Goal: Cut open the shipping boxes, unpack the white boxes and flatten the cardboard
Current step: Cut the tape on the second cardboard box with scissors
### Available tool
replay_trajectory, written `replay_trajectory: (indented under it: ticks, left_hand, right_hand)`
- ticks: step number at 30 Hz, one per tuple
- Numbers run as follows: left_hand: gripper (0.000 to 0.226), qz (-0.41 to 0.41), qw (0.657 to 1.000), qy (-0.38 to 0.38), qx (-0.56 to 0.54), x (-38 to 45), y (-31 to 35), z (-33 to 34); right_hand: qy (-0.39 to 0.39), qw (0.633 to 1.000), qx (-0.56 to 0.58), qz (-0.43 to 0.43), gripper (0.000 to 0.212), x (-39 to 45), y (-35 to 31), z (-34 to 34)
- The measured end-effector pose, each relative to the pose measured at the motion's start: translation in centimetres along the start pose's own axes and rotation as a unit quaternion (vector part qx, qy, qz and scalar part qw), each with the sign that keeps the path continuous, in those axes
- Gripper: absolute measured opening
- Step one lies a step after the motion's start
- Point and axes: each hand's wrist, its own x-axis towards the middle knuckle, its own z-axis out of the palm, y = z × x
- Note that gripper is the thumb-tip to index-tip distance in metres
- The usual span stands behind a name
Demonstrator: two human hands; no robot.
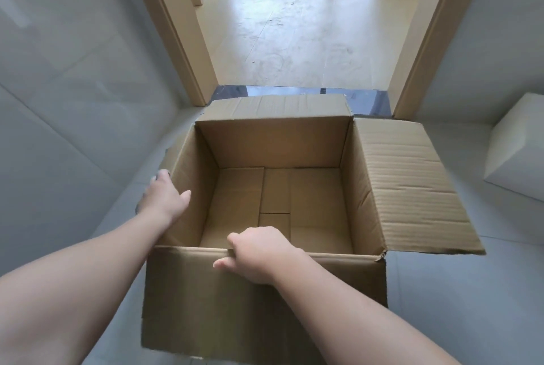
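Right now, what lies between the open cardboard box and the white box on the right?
In the head view, the cardboard box's right flap spreads toward the white box; beyond its edge only bare grey floor separates them.

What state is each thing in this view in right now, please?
Cardboard box: upright on the floor, open, nothing inside.
Right flap: folded outward.
Far flap: tipped back.
White box: closed, on the floor to the right.
Left hand: on the box's left wall; fingers hidden outside it.
Right hand: grips the near rim, fingers curled over it.
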Motion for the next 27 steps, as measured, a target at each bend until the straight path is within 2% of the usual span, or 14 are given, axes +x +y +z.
replay_trajectory:
  ticks: [3, 6, 9, 14, 17, 20, 27]
  left_hand:
    - [0.045, 0.105, 0.993, 0.040, -0.027, -0.9, 3.8, -0.2]
    - [0.032, 0.197, 0.978, 0.007, -0.063, -2.8, 9.4, 0.2]
    - [0.027, 0.303, 0.948, -0.023, -0.092, -5.7, 16.1, 0.9]
    - [0.026, 0.466, 0.875, -0.067, -0.115, -12.3, 27.6, 2.2]
    - [0.025, 0.542, 0.829, -0.102, -0.090, -17.3, 33.9, 3.5]
    - [0.023, 0.605, 0.778, -0.138, -0.096, -22.5, 39.0, 5.3]
    - [0.020, 0.700, 0.664, -0.227, -0.135, -37.5, 47.7, 8.9]
  right_hand:
    - [0.045, 0.999, -0.008, 0.009, 0.051, -2.1, 2.2, -1.2]
    - [0.075, 0.996, -0.016, 0.039, 0.045, -5.3, 5.3, -3.4]
    - [0.108, 0.988, -0.037, 0.099, 0.043, -9.6, 8.6, -5.6]
    - [0.169, 0.965, -0.058, 0.192, 0.042, -19.1, 14.0, -8.1]
    - [0.180, 0.944, -0.080, 0.264, 0.047, -25.5, 16.3, -8.8]
    - [0.180, 0.920, -0.077, 0.341, 0.041, -32.2, 17.7, -8.8]
    - [0.218, 0.813, -0.027, 0.539, 0.041, -47.8, 17.2, -7.1]
